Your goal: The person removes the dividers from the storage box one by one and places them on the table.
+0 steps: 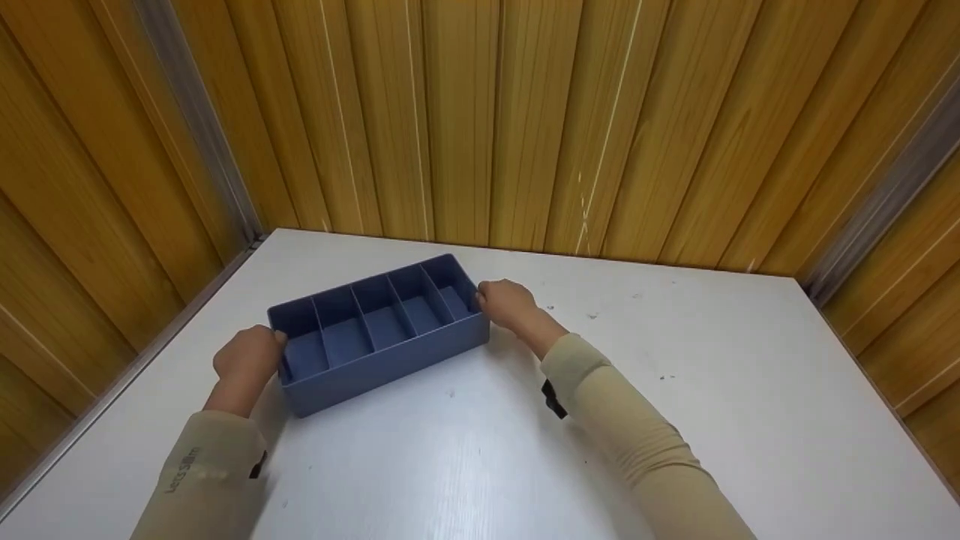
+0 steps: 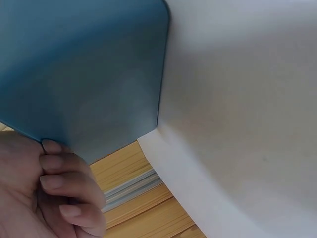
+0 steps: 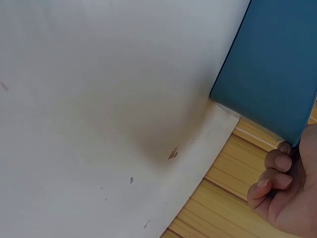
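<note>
A long blue divided tray [image 1: 386,358] with several side-by-side compartments sits askew over the table, its right end farther back than its left. No contents show in its compartments. My left hand [image 1: 250,356] grips the rim of the left end, thumb over the edge; in the left wrist view that hand [image 2: 64,188] curls its fingers at the rim of the blue wall [image 2: 114,94]. At the opposite end my right hand [image 1: 510,304] pinches the rim, and the right wrist view has its fingers bent [image 3: 277,173] by the tray's corner. Whether the base touches the table is unclear.
The white table [image 1: 712,420] has small dark scuffs to the right of the tray. Yellow wood-look panels [image 1: 525,127] rise behind it and on both sides, with a grey metal post [image 1: 199,112] in the left corner.
</note>
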`<action>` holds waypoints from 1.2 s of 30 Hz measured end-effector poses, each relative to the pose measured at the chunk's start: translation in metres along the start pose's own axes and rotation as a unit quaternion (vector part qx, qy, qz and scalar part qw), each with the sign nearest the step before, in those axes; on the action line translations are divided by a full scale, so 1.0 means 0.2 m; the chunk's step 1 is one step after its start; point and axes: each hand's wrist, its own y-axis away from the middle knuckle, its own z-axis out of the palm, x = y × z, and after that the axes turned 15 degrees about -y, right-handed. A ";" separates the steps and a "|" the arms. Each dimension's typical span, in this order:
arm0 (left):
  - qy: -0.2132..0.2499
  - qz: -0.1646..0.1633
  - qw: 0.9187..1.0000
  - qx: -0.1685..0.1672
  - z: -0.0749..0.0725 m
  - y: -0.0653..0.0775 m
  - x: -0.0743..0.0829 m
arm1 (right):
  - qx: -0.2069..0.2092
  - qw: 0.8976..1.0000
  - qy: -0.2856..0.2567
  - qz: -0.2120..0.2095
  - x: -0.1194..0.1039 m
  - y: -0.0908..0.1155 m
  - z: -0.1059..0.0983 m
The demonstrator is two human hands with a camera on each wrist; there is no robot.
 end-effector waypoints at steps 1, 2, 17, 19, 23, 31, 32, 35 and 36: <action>-0.002 0.000 1.000 0.002 0.00 0.00 0.01 | 0.000 1.000 -0.002 0.001 0.00 0.01 0.00; -0.003 0.000 1.000 0.004 0.00 0.00 0.01 | 0.001 1.000 -0.005 0.002 0.01 0.01 -0.01; -0.020 0.014 1.000 0.012 0.02 -0.03 0.09 | 0.030 0.999 -0.027 0.015 0.07 0.10 -0.01; -0.020 0.017 1.000 0.015 0.02 -0.04 0.09 | 0.033 0.999 -0.029 0.018 0.08 0.11 -0.01; -0.024 0.024 0.999 0.018 0.02 -0.05 0.11 | 0.037 0.998 -0.029 0.028 0.09 0.13 -0.01; -0.094 0.062 0.993 0.020 0.01 -0.07 0.21 | 0.056 0.996 -0.025 0.059 0.12 0.18 -0.04; -0.105 0.068 0.992 0.022 0.01 -0.07 0.22 | 0.061 0.996 -0.023 0.061 0.12 0.19 -0.04; -0.118 0.076 0.990 0.024 0.01 -0.08 0.24 | 0.069 0.995 -0.026 0.070 0.13 0.20 -0.04; -0.119 0.075 0.990 0.024 0.01 -0.08 0.25 | 0.071 0.995 -0.026 0.072 0.14 0.21 -0.04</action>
